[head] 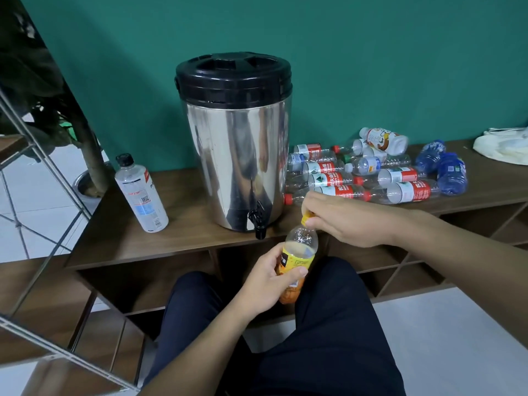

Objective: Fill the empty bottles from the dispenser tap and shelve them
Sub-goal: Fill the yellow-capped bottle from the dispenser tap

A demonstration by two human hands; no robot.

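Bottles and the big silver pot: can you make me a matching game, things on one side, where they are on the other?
Things:
1. yellow-label bottle
2. black-cap bottle
3. blue bottles
4. black tap

Places:
A. standing upright on the shelf top, left of the dispenser
B. low on the front of the dispenser
C. lying at the right end of the pile of bottles
D. held in the left hand, the right hand pinching its cap

Pairs: 1-D, 2-A, 3-C, 4-B
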